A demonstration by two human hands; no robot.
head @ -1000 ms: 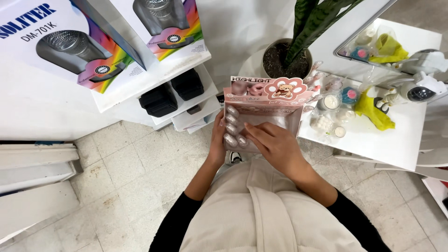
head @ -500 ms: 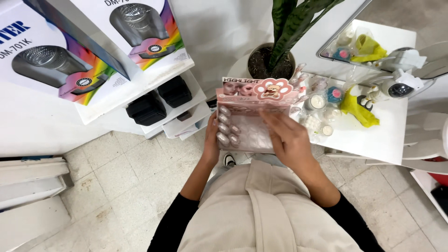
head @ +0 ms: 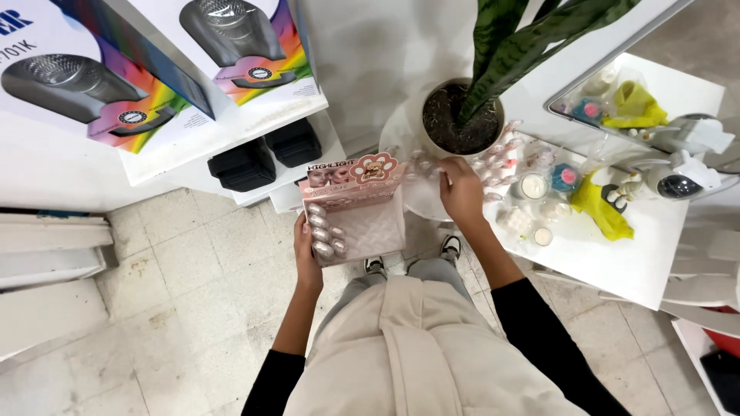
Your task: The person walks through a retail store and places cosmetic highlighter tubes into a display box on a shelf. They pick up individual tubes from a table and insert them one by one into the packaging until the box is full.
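My left hand (head: 306,250) holds a pink cardboard display box (head: 354,208) by its left side; a row of small silvery bottles sits along the box's left edge. My right hand (head: 461,191) is off the box and reaches to the white table (head: 617,266), its fingers closed on a clear plastic packet (head: 432,166) of small items beside a potted plant (head: 462,115). The box hangs over the tiled floor in front of my body.
On the table lie small clear packets, white round jars (head: 532,186), a yellow cloth (head: 601,208) and a white gadget (head: 678,179). A mirror (head: 617,100) leans behind. Large printed boxes (head: 193,69) stand on white shelves at left, with black items (head: 266,154) beneath.
My right hand left the pink box and moved right to the packet on the table. The left hand now holds the box alone, shifted a little left.
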